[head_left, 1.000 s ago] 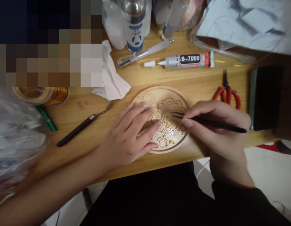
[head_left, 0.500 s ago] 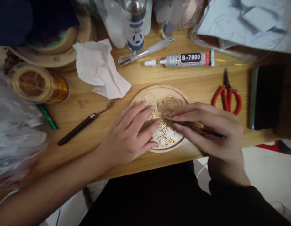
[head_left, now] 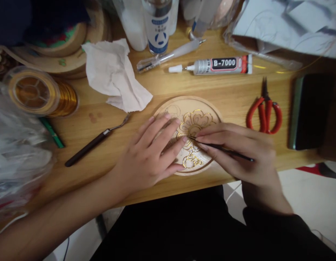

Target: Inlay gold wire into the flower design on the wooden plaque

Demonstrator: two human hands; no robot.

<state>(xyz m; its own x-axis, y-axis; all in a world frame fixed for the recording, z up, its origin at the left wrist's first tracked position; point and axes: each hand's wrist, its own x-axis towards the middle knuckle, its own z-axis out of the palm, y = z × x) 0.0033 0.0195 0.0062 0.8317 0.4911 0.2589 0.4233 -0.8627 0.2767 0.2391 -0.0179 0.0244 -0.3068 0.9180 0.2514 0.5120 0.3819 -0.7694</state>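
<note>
A round wooden plate lies near the table's front edge, bearing a flower pattern outlined in gold wire over pencil lines. My left hand rests on the plate's left part, its fingers spread flat and hiding some of the drawing. In my right hand, dark slim tweezers are pinched between thumb and fingers. Their tips meet the flower close to my left index fingertip. Whether the tips hold a bit of wire is too small to tell.
Left of the plate lie a dark-handled spatula tool, a crumpled tissue and a gold wire spool. Behind it are a B-7000 glue tube, a pen and a bottle. Red-handled pliers and a phone lie right.
The tweezers' tips have moved slightly down across the flower, with my right hand shifting a little left. My left hand stays on the plate. The whole view has shifted slightly.
</note>
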